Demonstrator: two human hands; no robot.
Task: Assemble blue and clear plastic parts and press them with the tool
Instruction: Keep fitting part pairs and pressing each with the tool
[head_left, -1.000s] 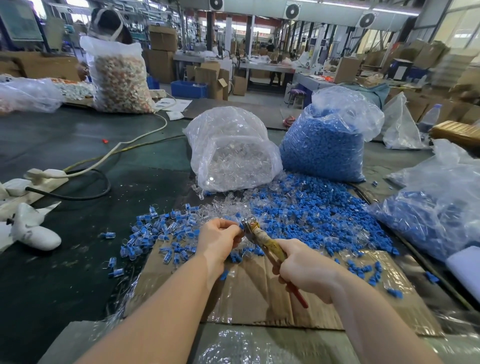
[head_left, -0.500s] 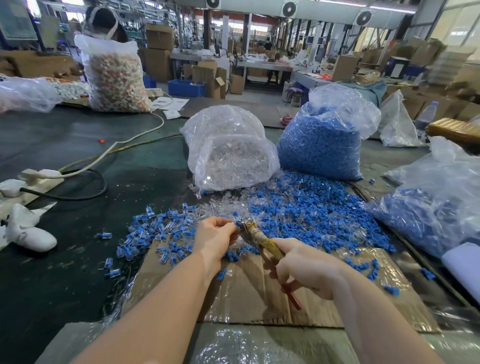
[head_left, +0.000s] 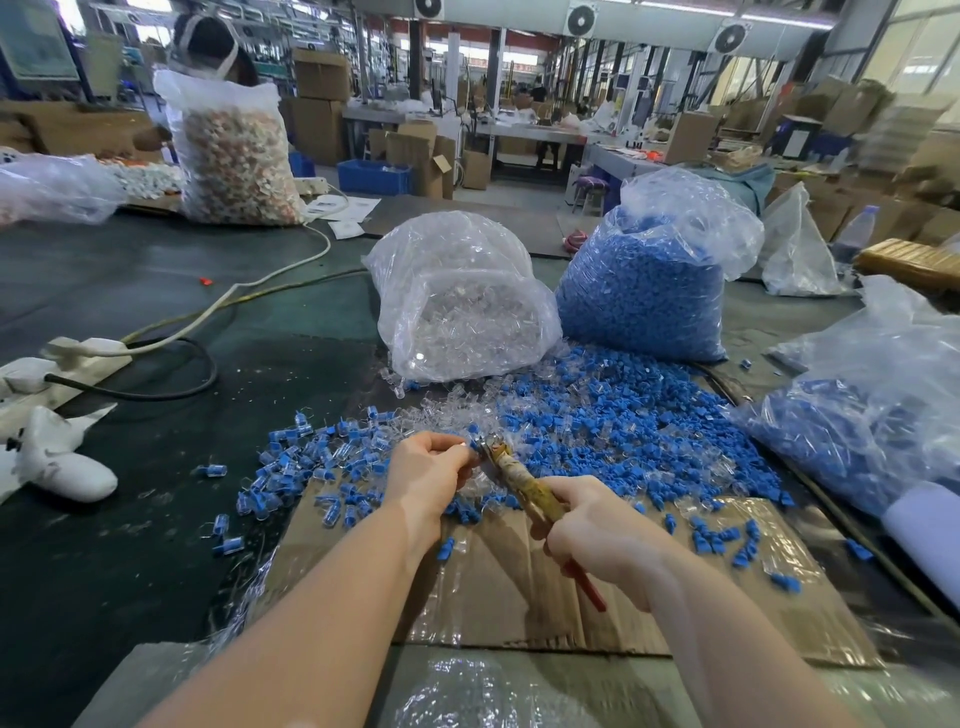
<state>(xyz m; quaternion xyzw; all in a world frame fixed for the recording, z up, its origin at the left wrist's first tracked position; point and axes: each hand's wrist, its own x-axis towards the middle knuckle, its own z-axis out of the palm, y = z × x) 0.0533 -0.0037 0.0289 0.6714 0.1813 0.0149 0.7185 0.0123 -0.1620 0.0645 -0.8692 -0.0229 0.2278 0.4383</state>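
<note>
The left hand (head_left: 431, 470) is pinching a small blue part (head_left: 474, 445) at the tool (head_left: 524, 488) tip, the right hand (head_left: 597, 525) clenching its handles; beyond the tool, huge loose heaps are waiting (mostly unassembled, seemingly).

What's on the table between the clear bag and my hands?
In the head view, loose clear parts mixed with blue parts lie between the clear bag, the left hand and the right hand.
</note>
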